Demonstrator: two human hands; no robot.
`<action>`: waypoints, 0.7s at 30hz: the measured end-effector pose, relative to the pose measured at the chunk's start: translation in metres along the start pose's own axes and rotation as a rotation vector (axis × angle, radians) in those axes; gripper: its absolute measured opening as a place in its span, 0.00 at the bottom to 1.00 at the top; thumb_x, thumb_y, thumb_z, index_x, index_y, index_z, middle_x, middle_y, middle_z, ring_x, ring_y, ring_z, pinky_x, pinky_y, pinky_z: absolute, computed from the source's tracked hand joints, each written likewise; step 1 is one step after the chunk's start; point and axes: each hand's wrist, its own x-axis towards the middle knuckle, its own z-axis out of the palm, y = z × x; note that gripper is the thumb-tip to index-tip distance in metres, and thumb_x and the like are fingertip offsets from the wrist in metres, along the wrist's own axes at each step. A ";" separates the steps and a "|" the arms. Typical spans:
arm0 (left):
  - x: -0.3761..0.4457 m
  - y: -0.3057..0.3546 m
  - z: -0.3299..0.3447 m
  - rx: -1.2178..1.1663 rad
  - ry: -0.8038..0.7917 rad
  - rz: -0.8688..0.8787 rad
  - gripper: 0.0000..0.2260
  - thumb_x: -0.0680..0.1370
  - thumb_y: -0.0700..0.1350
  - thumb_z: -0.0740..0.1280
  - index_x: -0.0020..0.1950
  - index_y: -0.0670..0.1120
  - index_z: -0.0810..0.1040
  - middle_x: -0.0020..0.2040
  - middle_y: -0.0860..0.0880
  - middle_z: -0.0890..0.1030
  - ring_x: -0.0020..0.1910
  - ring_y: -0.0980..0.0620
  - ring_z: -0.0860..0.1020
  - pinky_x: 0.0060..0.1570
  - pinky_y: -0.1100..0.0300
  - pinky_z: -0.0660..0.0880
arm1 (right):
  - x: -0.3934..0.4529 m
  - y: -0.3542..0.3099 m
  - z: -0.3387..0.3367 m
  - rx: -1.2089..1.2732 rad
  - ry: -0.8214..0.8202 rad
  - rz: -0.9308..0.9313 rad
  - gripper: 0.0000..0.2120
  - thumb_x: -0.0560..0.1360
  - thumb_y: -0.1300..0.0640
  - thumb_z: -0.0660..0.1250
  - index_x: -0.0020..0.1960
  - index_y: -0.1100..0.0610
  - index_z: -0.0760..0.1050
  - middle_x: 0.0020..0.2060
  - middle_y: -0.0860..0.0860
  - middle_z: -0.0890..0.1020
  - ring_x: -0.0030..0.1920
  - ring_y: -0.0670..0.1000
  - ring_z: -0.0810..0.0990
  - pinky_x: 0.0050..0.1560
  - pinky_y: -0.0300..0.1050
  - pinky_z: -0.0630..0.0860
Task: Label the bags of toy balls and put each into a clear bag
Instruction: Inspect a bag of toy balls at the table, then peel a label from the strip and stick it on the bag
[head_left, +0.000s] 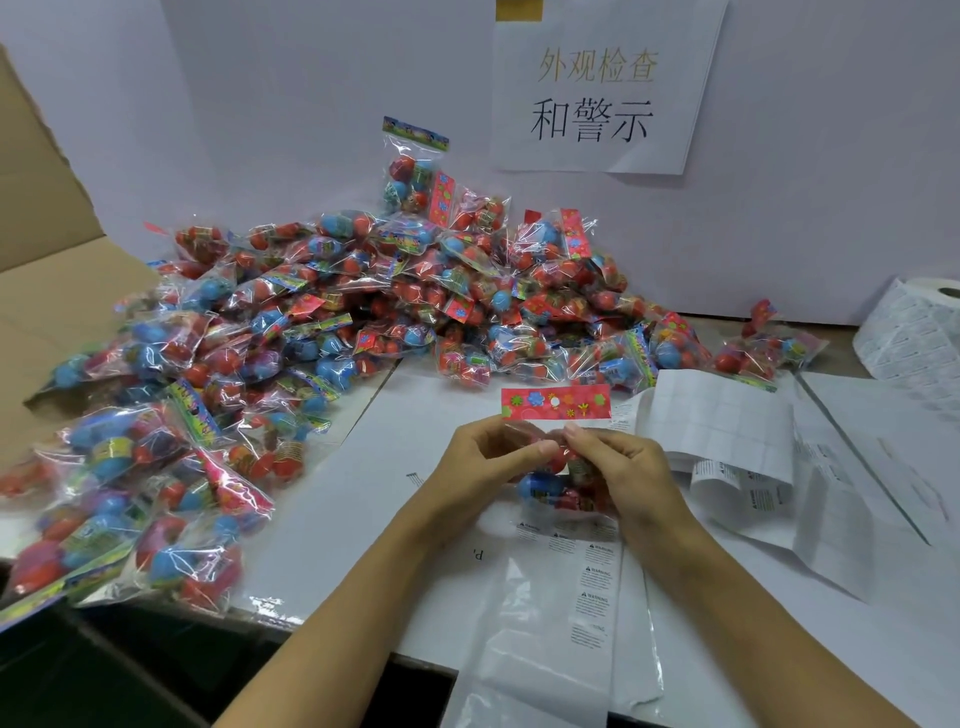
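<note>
Both my hands hold one bag of toy balls above the white table; its red flowered header card stands upright above my fingers. My left hand grips the bag from the left and my right hand pinches it from the right, thumbs nearly meeting. Blue and red balls show below my fingers. Clear bags printed with warning text lie flat beneath my wrists, reaching past the table's front edge. A large pile of ball bags covers the table's left and back.
A roll of white labels stands at the far right, with peeled label backing sheets lying right of my hands. An open cardboard box sits at the left. A paper sign hangs on the back wall.
</note>
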 end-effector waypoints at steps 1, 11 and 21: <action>0.001 0.000 -0.002 0.001 0.007 0.016 0.11 0.77 0.45 0.75 0.55 0.39 0.84 0.50 0.39 0.86 0.51 0.43 0.85 0.50 0.56 0.81 | -0.001 -0.001 0.001 0.008 -0.013 0.009 0.11 0.74 0.48 0.73 0.49 0.54 0.87 0.45 0.60 0.87 0.48 0.62 0.87 0.48 0.58 0.84; 0.013 0.000 -0.028 -0.104 0.678 -0.079 0.06 0.78 0.43 0.74 0.55 0.45 0.82 0.45 0.41 0.87 0.44 0.45 0.87 0.49 0.47 0.84 | 0.004 -0.003 -0.003 0.034 -0.005 0.030 0.18 0.74 0.44 0.72 0.58 0.54 0.82 0.48 0.50 0.88 0.52 0.51 0.86 0.54 0.46 0.83; 0.007 -0.002 -0.029 0.586 0.857 0.132 0.28 0.76 0.46 0.76 0.73 0.42 0.71 0.73 0.42 0.70 0.74 0.45 0.66 0.74 0.50 0.64 | 0.003 -0.007 -0.010 -0.113 -0.065 -0.015 0.08 0.80 0.62 0.67 0.54 0.53 0.82 0.51 0.52 0.87 0.53 0.48 0.85 0.55 0.46 0.82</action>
